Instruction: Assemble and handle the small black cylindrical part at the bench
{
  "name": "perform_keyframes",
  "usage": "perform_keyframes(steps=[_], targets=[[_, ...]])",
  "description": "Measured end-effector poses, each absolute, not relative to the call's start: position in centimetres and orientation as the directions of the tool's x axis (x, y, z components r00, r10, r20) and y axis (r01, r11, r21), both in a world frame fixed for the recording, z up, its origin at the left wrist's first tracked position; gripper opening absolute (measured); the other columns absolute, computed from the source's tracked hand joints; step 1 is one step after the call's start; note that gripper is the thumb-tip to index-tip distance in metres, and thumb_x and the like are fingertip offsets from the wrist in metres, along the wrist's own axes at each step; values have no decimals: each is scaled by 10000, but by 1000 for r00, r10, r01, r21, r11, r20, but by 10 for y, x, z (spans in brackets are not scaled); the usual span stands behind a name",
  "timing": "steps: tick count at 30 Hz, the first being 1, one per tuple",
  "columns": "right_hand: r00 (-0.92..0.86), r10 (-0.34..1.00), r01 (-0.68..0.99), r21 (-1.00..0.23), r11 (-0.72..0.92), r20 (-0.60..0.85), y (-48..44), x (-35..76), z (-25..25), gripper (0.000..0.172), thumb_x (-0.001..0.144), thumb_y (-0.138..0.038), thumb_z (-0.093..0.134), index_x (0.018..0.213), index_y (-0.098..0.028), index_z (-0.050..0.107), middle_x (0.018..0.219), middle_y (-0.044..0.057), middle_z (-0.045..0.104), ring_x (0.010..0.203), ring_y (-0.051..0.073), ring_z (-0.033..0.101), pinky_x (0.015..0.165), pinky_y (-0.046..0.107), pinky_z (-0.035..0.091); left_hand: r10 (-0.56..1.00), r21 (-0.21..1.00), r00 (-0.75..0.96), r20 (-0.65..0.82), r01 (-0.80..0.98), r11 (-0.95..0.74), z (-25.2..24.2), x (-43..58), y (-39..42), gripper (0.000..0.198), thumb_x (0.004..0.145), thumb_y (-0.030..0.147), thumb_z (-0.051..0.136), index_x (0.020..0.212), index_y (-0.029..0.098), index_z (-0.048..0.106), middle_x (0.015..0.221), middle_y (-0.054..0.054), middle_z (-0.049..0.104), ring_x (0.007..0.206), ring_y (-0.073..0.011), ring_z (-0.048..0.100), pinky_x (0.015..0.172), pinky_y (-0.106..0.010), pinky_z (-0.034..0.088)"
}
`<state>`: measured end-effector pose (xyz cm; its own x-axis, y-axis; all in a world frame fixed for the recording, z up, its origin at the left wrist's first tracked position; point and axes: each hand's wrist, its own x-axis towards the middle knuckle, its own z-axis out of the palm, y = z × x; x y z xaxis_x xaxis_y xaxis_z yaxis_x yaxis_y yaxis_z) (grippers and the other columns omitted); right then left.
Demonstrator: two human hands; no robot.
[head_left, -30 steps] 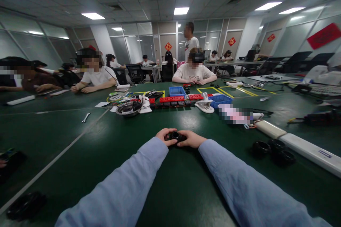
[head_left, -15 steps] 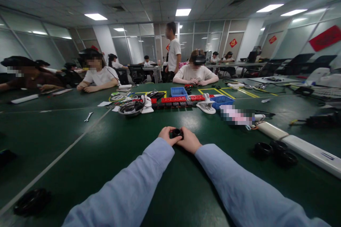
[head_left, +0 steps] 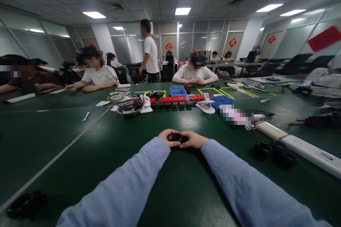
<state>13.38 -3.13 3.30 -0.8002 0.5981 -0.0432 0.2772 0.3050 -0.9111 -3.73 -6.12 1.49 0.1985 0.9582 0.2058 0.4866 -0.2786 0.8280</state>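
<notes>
A small black ring-shaped part (head_left: 177, 137) with a round hole facing up sits between my two hands, at the middle of the green table (head_left: 149, 191). My left hand (head_left: 167, 137) grips it from the left, thumb along the near side. From the right, my right hand (head_left: 194, 139) closes on it with thumb and fingers. The fingers on its far side are partly hidden. Similar black rings (head_left: 277, 152) lie in a group to the right of my right forearm, and more black rings (head_left: 26, 204) rest at the near left.
A long white bar (head_left: 311, 152) runs along the right. Farther off are a metal bowl (head_left: 130, 108) of cables, red blocks (head_left: 173, 99), blue trays (head_left: 222, 102) and a white clamp (head_left: 206, 104). A wrench (head_left: 86, 116) lies left. People sit across the table.
My hands have shifted their hold on the black ring, with the right wrist now turned flatter and farther right. A standing person in the background has moved left.
</notes>
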Motion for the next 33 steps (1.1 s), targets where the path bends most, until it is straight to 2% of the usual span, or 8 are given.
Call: perform_keyframes(steps=[7,15,23,27,30,33], targets=[[-787,614,317,-887,336,-49,-31,134,35,417,554,-206,631,947,-112,528,806,18,573,734,130,513,704,270,393,959,827,220,181,493,-269,14,-40,-59,513,477,327,682,940,134,573,744,-24,503,567,-74,380,500,-196,320],[-788,613,306,-896,321,-50,-30,134,32,423,555,-212,632,953,-117,523,814,17,573,732,127,511,695,267,394,964,836,209,167,489,-251,18,-38,-60,499,459,306,695,918,142,585,706,-11,492,562,-73,374,509,-198,319],[-772,636,344,-853,393,-18,-29,135,31,398,559,-274,633,914,-132,521,751,-3,557,667,107,496,592,228,379,974,799,155,167,557,-226,19,-37,-62,497,449,302,699,905,140,585,699,-13,511,554,-79,395,509,-208,337],[-622,781,527,-707,471,57,-33,126,25,379,529,-348,645,812,-140,502,704,-4,535,636,112,479,533,213,334,981,766,6,193,625,-154,18,-29,-62,475,455,335,693,871,134,581,760,-37,537,615,-108,463,549,-229,382],[-416,895,736,-518,437,163,-42,112,23,357,583,-401,594,803,-146,474,724,29,534,628,124,479,523,224,306,954,745,-132,270,657,-120,17,-22,-62,457,469,342,688,850,117,571,810,-59,540,705,-140,505,622,-255,413],[-333,917,822,-409,396,220,-51,105,25,325,640,-387,544,840,-144,466,764,66,542,658,148,497,546,243,313,931,712,-171,323,691,-120,16,-19,-62,446,483,342,681,848,114,566,811,-65,535,742,-156,511,645,-268,420]])
